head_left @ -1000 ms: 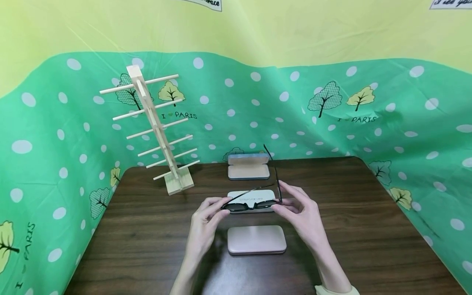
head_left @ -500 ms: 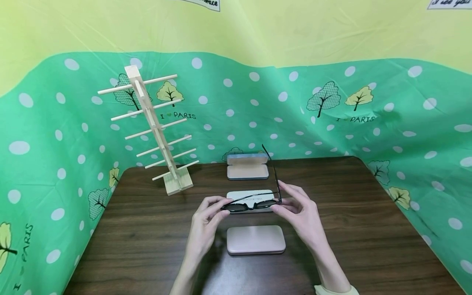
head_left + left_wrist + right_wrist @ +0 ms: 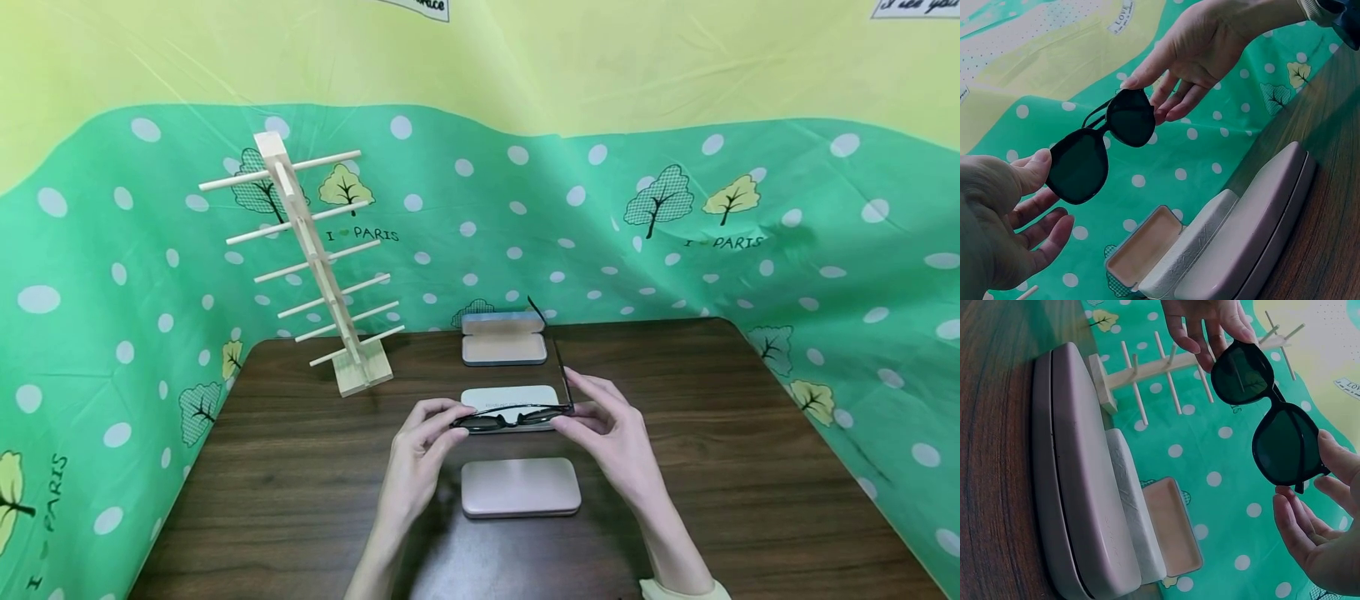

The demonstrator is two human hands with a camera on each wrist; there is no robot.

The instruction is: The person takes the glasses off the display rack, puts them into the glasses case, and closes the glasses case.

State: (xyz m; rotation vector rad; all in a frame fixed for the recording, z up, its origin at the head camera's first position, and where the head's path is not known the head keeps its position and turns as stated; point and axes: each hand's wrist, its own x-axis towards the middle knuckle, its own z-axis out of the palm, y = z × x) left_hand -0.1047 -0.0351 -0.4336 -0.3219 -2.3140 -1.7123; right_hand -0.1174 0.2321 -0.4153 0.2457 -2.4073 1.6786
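Observation:
Black sunglasses [image 3: 483,423] with dark lenses are held up between both hands above the table. My left hand [image 3: 416,454] pinches the left end of the frame between thumb and fingers. At the other end, my right hand [image 3: 611,429] pinches the frame near the hinge. The left temple arm is folded in along the lenses, while the right one still points toward the back. Seen from the left wrist, both lenses [image 3: 1079,165] face the camera. Below the sunglasses lies a white glasses case [image 3: 517,397], partly hidden by them. A closed pinkish case [image 3: 521,487] lies nearer me.
An open glasses case [image 3: 504,350] with a pale lining lies near the table's back edge. To the left stands a wooden rack [image 3: 322,267] with several pegs sticking out both sides. A green and yellow printed cloth [image 3: 450,217] hangs behind the dark wooden table [image 3: 750,467].
The left temple arm has swung inward until it lies along the lenses. The right temple arm's tip has shifted slightly left. Both hands keep their hold in nearly the same place.

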